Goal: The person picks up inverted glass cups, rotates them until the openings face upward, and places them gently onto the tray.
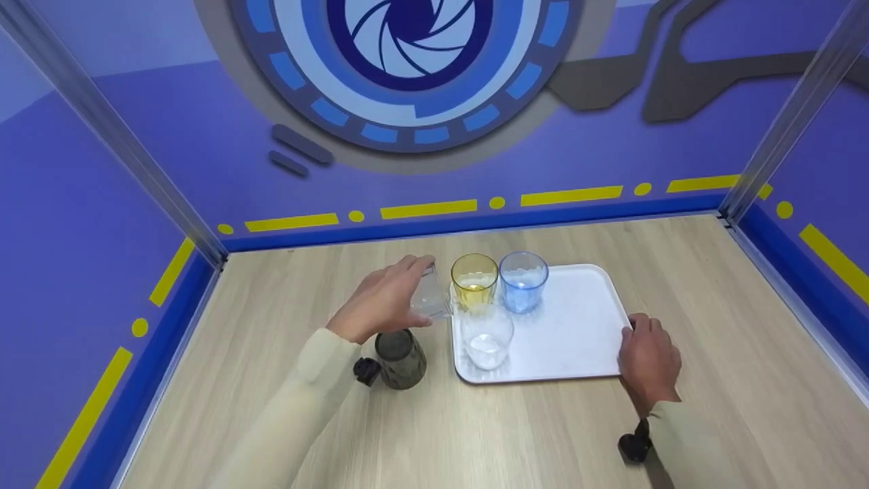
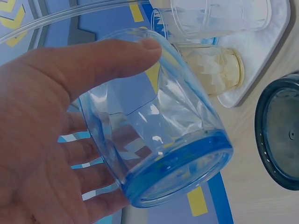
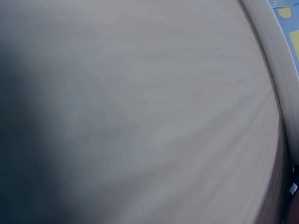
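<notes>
My left hand (image 1: 383,295) holds a clear drinking glass (image 1: 432,299), tilted, just off the tray's left edge. In the left wrist view the thumb lies along the side of this glass (image 2: 154,116), which looks bluish there. On the white tray (image 1: 577,339) stand three upright glasses: a yellow glass (image 1: 474,278), a blue glass (image 1: 523,282) and another clear glass (image 1: 487,343). My right hand (image 1: 650,356) grips the tray's right edge. Below my left hand, a dark grey glass (image 1: 400,360) stands upside down on the table.
The wooden table (image 1: 529,435) is bounded by a printed blue-purple panel (image 1: 434,190) at the back and by side panels. Black wrist camera mounts (image 1: 635,448) hang at both cuffs. The right wrist view shows mostly a blurred pale surface.
</notes>
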`<control>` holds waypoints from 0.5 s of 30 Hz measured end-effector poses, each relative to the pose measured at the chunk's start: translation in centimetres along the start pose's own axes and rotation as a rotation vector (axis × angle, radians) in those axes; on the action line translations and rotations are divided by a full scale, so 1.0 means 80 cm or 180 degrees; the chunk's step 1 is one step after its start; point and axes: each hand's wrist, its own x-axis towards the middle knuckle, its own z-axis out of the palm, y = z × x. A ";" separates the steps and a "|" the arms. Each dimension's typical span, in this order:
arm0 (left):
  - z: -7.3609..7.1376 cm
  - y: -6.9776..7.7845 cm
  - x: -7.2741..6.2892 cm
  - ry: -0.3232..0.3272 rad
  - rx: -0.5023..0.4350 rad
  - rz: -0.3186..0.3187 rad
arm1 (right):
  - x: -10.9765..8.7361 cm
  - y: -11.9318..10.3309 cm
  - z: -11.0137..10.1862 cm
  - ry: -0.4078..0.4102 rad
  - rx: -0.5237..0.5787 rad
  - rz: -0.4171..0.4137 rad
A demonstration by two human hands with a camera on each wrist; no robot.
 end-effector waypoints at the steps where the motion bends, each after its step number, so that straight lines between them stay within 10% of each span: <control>1: 0.000 0.001 0.000 0.0013 0.0003 0.0018 | 0.000 0.000 0.000 0.0008 -0.0001 -0.0002; 15: -0.005 0.015 0.005 0.0032 -0.0111 0.0029 | -0.001 -0.001 0.000 -0.0008 -0.0052 0.0021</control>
